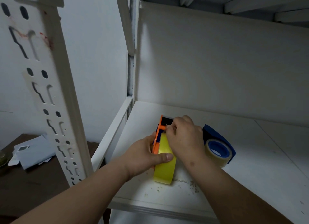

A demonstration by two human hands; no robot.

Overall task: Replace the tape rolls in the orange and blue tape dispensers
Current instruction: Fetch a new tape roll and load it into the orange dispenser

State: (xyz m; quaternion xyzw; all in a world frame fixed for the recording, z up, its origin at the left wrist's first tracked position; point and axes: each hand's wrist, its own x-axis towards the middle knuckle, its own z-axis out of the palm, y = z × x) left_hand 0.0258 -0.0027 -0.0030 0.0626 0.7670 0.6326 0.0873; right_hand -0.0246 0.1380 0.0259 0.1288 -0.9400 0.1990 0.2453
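Observation:
The orange tape dispenser [158, 136] stands on edge on the white shelf [234, 156], with a yellow tape roll [165, 165] mounted in it. My left hand [145, 156] grips the dispenser and roll from the left, thumb across the yellow tape. My right hand [184, 136] is closed over the top of the dispenser, fingers pinched near its front end; what they pinch is hidden. To the right lies the blue tape dispenser [217, 140] on its side, holding a clear tape roll [217, 153] on a blue hub.
A white perforated rack post [55, 89] stands at the left, and the shelf's back wall [217, 64] is close behind the dispensers. Crumbs and flakes litter the shelf front [184, 183]. A dark table with papers [31, 151] sits lower left.

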